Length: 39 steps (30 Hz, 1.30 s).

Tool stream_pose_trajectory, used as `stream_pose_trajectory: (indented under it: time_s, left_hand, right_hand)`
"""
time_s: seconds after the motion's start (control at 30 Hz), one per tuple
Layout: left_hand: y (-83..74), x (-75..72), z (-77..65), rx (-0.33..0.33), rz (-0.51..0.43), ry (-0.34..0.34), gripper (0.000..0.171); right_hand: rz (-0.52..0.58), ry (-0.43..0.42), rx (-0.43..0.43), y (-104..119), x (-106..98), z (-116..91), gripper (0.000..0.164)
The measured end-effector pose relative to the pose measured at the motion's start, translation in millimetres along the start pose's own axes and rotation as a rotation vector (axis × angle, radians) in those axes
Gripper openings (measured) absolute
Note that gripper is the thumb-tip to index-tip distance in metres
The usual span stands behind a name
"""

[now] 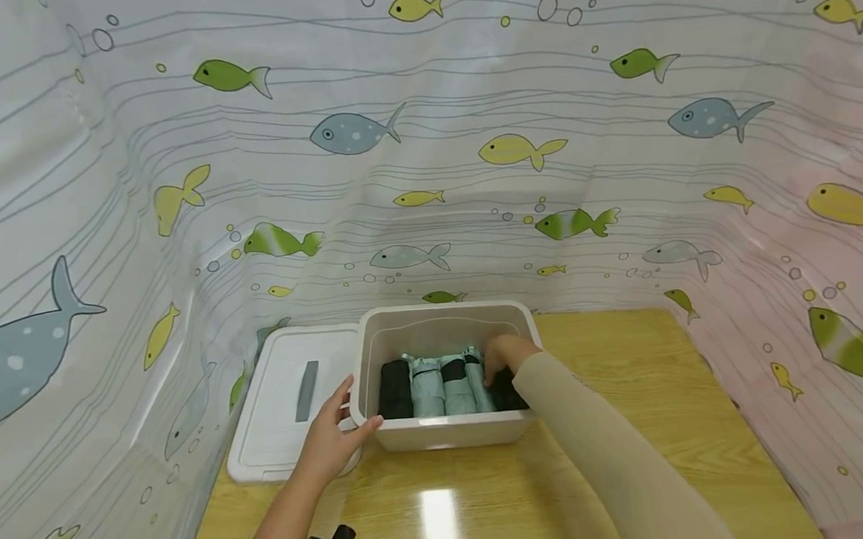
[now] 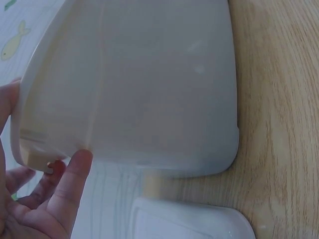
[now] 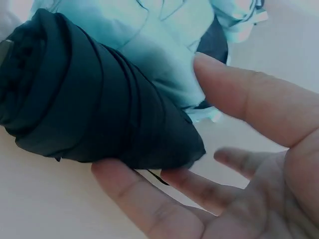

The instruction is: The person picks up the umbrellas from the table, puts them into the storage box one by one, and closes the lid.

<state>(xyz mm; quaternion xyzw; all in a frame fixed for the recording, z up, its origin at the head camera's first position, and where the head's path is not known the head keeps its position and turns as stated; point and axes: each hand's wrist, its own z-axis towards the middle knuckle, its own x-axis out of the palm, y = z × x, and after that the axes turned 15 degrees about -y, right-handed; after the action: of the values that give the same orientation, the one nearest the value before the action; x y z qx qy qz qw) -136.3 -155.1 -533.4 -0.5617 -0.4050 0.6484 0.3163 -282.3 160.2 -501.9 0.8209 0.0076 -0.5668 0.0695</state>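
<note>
A white plastic storage box (image 1: 454, 432) stands on the table, with a row of rolled bundles inside. My left hand (image 1: 328, 440) grips its front left corner, thumb over the rim and fingers along the outside; the left wrist view shows this hand (image 2: 45, 204) at the box wall (image 2: 164, 89). Inside the right end is my right hand (image 1: 508, 354), partly hidden by its sleeve. From close up, the fingers of this hand (image 3: 234, 164) touch the underside of a black rolled bundle (image 3: 109, 99), pleated like a folded umbrella. The thumb points toward a pale green bundle (image 3: 164, 55).
Left of the box lies a white lid (image 1: 271, 406) with a grey handle strip. Another black bundle (image 1: 395, 391) sits at the box's left end, beside pale green ones (image 1: 428, 393). Fish-patterned sheeting (image 1: 424, 161) surrounds the wooden table (image 1: 636, 397) at the back and sides.
</note>
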Motion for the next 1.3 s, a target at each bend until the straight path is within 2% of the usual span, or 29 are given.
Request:
stream_pose_trajectory:
  time_s: [0.17,0.37,0.47,0.8,0.9,1.03,1.17,1.3]
  left_hand:
    - [-0.6,1.1,-0.1,-0.001,-0.019,-0.001,0.097]
    - [-0.4,1.4,-0.6,-0.005,-0.021,-0.001,0.096]
    - [-0.5,1.4,-0.8,-0.007,-0.023,-0.001,0.096]
    - [1.6,1.8,0.9,-0.004,-0.038,0.000,0.098]
    - [1.7,0.3,0.6,-0.003,-0.033,-0.001,0.097]
    - [1.7,-1.4,0.3,0.005,-0.019,-0.012,0.096]
    - [2.2,-1.7,0.5,0.003,-0.017,-0.015,0.097]
    - [2.6,-1.0,0.1,0.000,-0.022,-0.009,0.098]
  right_hand:
    - [-0.047,0.033,0.009,-0.3,-0.5,-7.3,0.034]
    - [0.005,0.016,0.100,-6.1,2.7,-10.2,0.037]
    - [0.016,0.011,0.115,-8.3,2.4,-10.3,0.042]
    - [0.021,0.012,0.072,-11.3,0.0,-5.1,0.041]
    - [0.126,0.047,0.073,-9.1,-4.5,-4.7,0.048]
    - [0.356,0.152,0.075,-3.3,-9.7,-4.7,0.068]
    - [0.386,0.182,0.079,0.4,-9.4,-5.2,0.067]
    - [0.392,0.190,0.131,-0.6,-5.2,-6.1,0.063]
